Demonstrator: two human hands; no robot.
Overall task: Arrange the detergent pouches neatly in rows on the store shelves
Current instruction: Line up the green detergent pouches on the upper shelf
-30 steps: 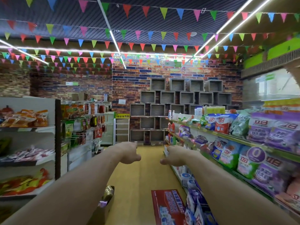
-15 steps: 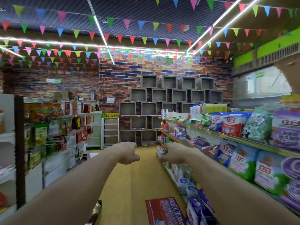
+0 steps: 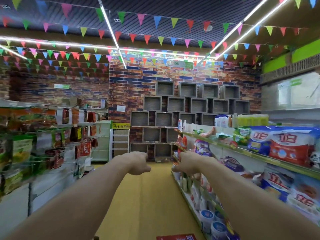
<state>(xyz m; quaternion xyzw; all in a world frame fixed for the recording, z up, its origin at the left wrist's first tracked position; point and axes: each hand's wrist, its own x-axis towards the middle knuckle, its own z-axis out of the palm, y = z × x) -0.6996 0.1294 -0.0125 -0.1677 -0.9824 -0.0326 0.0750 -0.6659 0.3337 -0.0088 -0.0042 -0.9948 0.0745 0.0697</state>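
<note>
Both my arms stretch forward over the yellow aisle floor. My left hand [image 3: 138,162] and my right hand [image 3: 186,162] hang at the wrists with fingers loosely curled, holding nothing. Detergent pouches fill the shelves on my right: blue-and-red pouches [image 3: 284,144] on the upper shelf, a purple pouch [image 3: 201,147] farther along, and more blue-and-red pouches [image 3: 284,186] on the shelf below. My right hand is in the air left of that shelving and touches no pouch.
The right shelving unit [image 3: 245,152] runs along the aisle, with tubs [image 3: 207,218] on its lowest level. Snack racks [image 3: 52,144] line the left side. A red carton [image 3: 176,237] lies on the floor ahead. A brick wall with grey cubbies [image 3: 187,104] closes the aisle.
The view has moved forward along the aisle and turned slightly; the purple pouches on the near right have slid out of sight. Both hands keep the same loose, empty pose.
</note>
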